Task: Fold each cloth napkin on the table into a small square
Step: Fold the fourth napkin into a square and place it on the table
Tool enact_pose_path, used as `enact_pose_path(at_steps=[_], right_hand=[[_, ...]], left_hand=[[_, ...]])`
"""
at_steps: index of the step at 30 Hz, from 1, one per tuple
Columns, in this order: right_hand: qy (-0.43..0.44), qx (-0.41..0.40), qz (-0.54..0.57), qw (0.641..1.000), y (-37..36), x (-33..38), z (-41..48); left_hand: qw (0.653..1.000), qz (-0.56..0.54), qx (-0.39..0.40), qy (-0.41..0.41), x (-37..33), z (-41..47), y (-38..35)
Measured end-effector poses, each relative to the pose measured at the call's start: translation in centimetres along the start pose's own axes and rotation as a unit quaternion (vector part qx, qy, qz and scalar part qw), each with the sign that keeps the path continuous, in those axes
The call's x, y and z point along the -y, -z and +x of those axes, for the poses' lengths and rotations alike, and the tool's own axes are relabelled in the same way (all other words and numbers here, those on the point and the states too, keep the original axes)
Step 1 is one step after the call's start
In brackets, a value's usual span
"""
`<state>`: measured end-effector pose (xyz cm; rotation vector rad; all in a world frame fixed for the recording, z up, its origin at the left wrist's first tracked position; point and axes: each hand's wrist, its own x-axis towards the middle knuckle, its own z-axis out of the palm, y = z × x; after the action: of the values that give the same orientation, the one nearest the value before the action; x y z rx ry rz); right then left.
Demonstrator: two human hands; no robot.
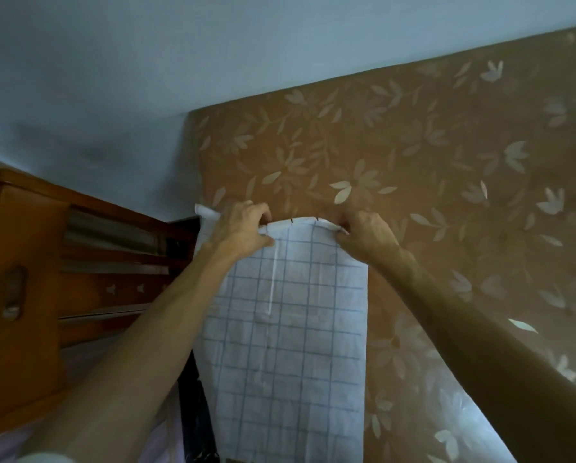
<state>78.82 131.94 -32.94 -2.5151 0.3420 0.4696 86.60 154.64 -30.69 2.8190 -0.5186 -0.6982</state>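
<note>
Folding stage: early to middle, by my judgement. The napkin point(290, 329) lies as a long rectangle, not yet a small square.
Napkin place: centre to bottom of the frame, lying along the left edge of the counter point(447, 145), which has a brown flowered cover.
Left grip point(246, 227): thumb and curled fingers pinch the napkin's far edge, just left of centre frame.
Right grip point(363, 233): pinches the same far edge at its right corner.
Far edge: raised a little and bowed between the two grips. A white corner pokes out to the left of the left grip.
Done: the narrow strip shape suggests one lengthwise fold, though the layers are not plainly visible.
Left to do: probably bringing the far end toward the near end, perhaps more than once, then squaring up.
Other napkins: none in view, so I cannot tell how many remain.
Surroundings: wooden chair point(29, 279) at the left, pale wall point(113, 61) across the top.
</note>
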Motion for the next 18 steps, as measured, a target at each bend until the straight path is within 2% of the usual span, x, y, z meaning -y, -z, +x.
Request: enact_pose_path(at_steps=[3,7,10,13,18], right_hand=[[0.014,-0.016,0.008,1.0,0.3,-0.3,-2.3],[0.073,-0.091,-0.028,0.993,2.2,0.6,-5.5],[0.096,-0.096,-0.039,0.99,4.8,2.7,-7.9],[0.134,-0.096,0.016,0.986,7.5,5.3,-10.5],[0.202,-0.141,0.072,0.967,11.8,9.7,-16.7]], left_hand=[[0.999,-0.017,-0.032,-0.001,-0.1,-2.7,0.2],[0.998,-0.044,-0.044,-0.031,-1.3,-7.2,3.1],[0.995,-0.043,-0.076,-0.042,-2.5,-10.7,6.2],[0.991,-0.048,-0.118,-0.047,-3.4,-14.6,9.4],[0.98,-0.036,-0.192,-0.046,-4.3,-22.2,13.8]])
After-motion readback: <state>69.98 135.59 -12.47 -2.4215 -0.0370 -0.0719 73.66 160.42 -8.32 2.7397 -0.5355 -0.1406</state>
